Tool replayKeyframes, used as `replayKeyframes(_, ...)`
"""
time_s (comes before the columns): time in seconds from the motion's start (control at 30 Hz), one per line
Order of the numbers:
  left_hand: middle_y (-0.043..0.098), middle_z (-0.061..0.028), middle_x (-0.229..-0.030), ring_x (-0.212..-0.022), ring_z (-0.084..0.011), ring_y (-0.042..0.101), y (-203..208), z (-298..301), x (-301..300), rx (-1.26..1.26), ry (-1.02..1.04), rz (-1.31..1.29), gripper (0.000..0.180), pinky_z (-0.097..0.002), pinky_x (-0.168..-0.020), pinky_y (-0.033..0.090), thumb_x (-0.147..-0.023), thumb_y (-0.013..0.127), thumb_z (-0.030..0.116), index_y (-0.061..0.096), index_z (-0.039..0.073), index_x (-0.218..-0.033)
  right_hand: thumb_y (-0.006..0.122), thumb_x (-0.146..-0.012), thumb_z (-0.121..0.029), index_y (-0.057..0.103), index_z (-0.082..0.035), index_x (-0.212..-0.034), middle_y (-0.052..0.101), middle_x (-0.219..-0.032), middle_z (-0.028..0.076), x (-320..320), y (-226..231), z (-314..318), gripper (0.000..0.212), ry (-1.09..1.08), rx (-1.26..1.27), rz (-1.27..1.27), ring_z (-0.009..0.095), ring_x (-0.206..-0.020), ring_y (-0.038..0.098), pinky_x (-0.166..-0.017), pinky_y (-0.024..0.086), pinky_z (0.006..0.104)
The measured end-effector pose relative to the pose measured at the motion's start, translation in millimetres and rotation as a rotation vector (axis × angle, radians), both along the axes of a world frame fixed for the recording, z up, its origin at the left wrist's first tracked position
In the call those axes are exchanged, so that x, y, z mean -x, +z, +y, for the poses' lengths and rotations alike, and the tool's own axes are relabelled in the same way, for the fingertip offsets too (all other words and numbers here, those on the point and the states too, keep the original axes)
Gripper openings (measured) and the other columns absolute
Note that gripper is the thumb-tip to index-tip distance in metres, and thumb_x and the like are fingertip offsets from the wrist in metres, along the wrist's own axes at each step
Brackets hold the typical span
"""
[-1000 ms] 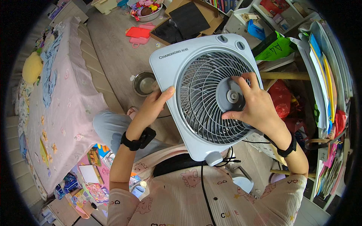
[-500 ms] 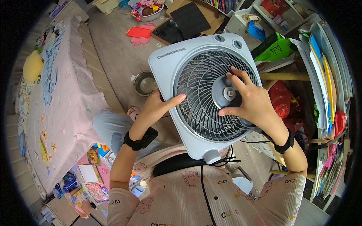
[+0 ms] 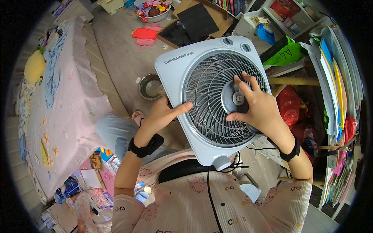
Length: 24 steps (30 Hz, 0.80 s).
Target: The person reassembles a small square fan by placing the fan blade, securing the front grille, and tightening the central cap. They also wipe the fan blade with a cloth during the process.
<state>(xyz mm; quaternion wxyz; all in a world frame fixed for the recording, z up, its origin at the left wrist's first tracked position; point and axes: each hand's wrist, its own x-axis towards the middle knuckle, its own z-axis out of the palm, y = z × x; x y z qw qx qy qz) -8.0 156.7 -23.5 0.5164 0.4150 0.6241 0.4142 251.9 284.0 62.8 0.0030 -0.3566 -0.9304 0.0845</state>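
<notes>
A pale blue-grey box fan [image 3: 171, 79] with a round grille is tilted in front of my torso, its two dials at the far edge and a knob-like foot at the near edge. My left hand [image 3: 165, 112] is closed on the fan's left edge, thumb on the front, fingers hidden behind. My right hand [image 3: 261, 105] curves over the grille's round grey hub [image 3: 229, 95]. Its thumb lies at the hub's near left side, two fingertips at its far side; the other fingers are mostly hidden. Black bands circle both wrists.
A bed [image 3: 70, 128] with a pink cover runs along the left. A metal bowl [image 3: 149, 86] and an open cardboard box [image 3: 225, 21] are on the floor beyond. Shelves with folders [image 3: 330, 89] stand at right. A black cord [image 3: 210, 194] hangs over my shirt.
The fan and both hands have shifted very slightly right and nearer in the picture. Pale patterned fabric has come in at the lower left. Both hands keep their places on the fan.
</notes>
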Motion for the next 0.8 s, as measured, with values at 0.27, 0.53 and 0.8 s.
replayKeyframes(0.27, 0.069, -0.0109, -0.104, -0.093, -0.0166, 0.064, -3.5, -3.1, 1.4, -0.008, 0.003, 0.022, 0.058, -0.0297, -0.081, 0.050, -0.087, 0.076, 0.044, 0.062, -0.002, -0.119, 0.082, -0.063, -0.058, 0.047, -0.010, -0.143, 0.048, -0.144, 0.015, 1.8, -5.5, -7.0, 0.099, -0.103, -0.007, 0.018, 0.038, -0.103, 0.066, -0.080, 0.056, 0.0428)
replayKeyframes(0.53, 0.068, -0.0087, -0.102, -0.093, -0.0149, 0.063, -13.9, -0.5, 5.7, -0.047, 0.014, -0.035, 0.056, -0.0287, -0.081, 0.050, -0.087, 0.077, 0.043, 0.062, -0.001, -0.117, 0.083, -0.065, -0.052, 0.045, -0.012, -0.145, 0.045, -0.146, 0.018, -2.3, 0.2, -0.7, 0.097, 0.139, 0.071, 0.115, 0.038, -0.100, 0.066, -0.074, 0.058, 0.0400)
replayKeyframes(0.8, 0.067, -0.0085, -0.104, -0.095, -0.0153, 0.062, -15.8, -6.6, 8.2, 0.026, 0.014, -0.022, 0.058, -0.0292, -0.082, 0.050, -0.086, 0.078, 0.043, 0.060, -0.001, -0.119, 0.072, -0.068, -0.071, 0.050, -0.001, -0.136, 0.056, -0.125, 0.021, 7.1, -2.0, -15.1, 0.100, -0.057, -0.059, -0.029, 0.035, -0.079, 0.070, -0.063, 0.056, 0.0386)
